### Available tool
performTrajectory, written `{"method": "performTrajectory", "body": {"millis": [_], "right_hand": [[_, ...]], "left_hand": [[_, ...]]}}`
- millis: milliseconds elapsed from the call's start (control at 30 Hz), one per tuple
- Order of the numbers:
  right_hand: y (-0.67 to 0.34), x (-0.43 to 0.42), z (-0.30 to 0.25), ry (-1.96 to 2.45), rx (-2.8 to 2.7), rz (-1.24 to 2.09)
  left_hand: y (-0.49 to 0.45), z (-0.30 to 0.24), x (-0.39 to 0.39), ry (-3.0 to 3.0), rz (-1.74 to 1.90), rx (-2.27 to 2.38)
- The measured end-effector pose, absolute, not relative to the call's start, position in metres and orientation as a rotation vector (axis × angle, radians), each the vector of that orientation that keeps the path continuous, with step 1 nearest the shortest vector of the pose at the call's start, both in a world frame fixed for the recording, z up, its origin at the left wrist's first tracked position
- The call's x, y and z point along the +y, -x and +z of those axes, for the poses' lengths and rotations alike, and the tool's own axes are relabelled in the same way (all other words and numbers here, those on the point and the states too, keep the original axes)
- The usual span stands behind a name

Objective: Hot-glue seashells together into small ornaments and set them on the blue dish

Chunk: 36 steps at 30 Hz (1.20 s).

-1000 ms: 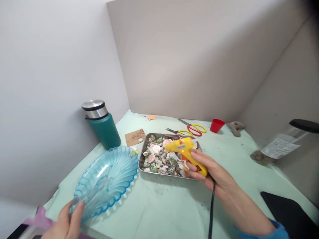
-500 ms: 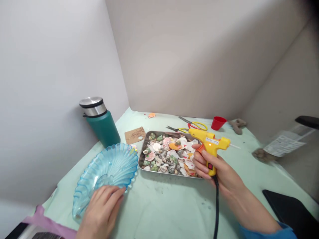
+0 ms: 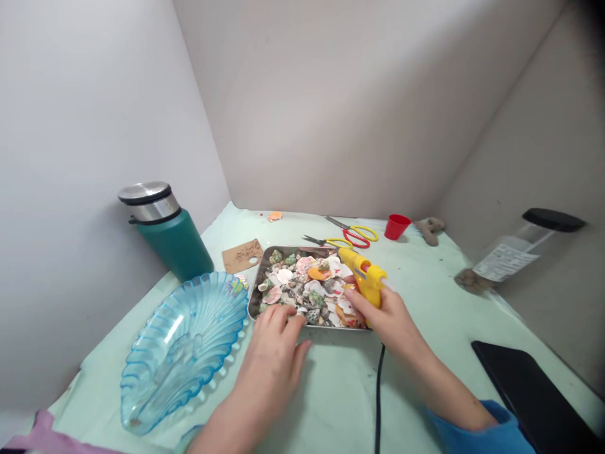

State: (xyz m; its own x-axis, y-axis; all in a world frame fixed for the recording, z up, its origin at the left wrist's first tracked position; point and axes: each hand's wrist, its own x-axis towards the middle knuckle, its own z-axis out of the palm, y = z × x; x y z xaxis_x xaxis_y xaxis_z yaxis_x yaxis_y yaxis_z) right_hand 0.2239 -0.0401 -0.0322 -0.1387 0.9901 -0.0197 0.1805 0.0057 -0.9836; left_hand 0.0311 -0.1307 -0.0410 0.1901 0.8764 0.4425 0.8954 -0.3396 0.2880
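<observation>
My right hand point(image 3: 385, 318) grips a yellow hot glue gun point(image 3: 363, 277) by its handle, nozzle pointing away over the right end of a metal tray point(image 3: 258, 285) full of several small seashells point(image 3: 302, 287). A black cord point(image 3: 378, 397) runs from the gun toward me. My left hand point(image 3: 274, 353) rests at the tray's near edge with fingers spread, fingertips at the shells, holding nothing that I can see. A blue shell-shaped glass dish point(image 3: 182, 343) lies to the left of that hand, untouched.
A teal flask with a steel lid point(image 3: 165, 230) stands at the left wall. Behind the tray lie a brown card tag point(image 3: 242, 255), yellow and red scissors point(image 3: 350, 236) and a red cup point(image 3: 396, 226). A clear jar with a black lid point(image 3: 524, 249) and a black tablet point(image 3: 529, 394) are at right.
My left hand left the blue dish and moved right to the tray's near edge. My right hand swung the glue gun from over the tray to the right, then back to its right end.
</observation>
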Motion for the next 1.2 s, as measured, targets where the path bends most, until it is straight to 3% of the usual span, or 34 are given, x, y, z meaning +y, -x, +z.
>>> {"method": "performTrajectory", "body": {"millis": [167, 333, 833, 1033, 1200], "right_hand": [[-0.226, -0.039, -0.044, 1.249, -1.657, 1.065], [-0.225, -0.039, -0.054, 1.246, -1.710, 0.965], [-0.224, -0.038, -0.053, 1.278, -1.532, 0.954], [-0.223, -0.038, -0.055, 1.282, -1.544, 0.927], [-0.222, -0.037, -0.057, 1.261, -1.575, 0.901]], "left_hand": [[-0.054, -0.034, -0.100, 2.400, -0.790, -2.019], [-0.048, -0.037, -0.057, 2.647, -0.569, -1.845], [-0.018, -0.041, -0.042, 2.556, -0.718, -1.907], [-0.048, -0.031, -0.037, 2.475, -0.312, -1.978], [-0.053, -0.039, -0.030, 2.436, -0.294, -1.986]]}}
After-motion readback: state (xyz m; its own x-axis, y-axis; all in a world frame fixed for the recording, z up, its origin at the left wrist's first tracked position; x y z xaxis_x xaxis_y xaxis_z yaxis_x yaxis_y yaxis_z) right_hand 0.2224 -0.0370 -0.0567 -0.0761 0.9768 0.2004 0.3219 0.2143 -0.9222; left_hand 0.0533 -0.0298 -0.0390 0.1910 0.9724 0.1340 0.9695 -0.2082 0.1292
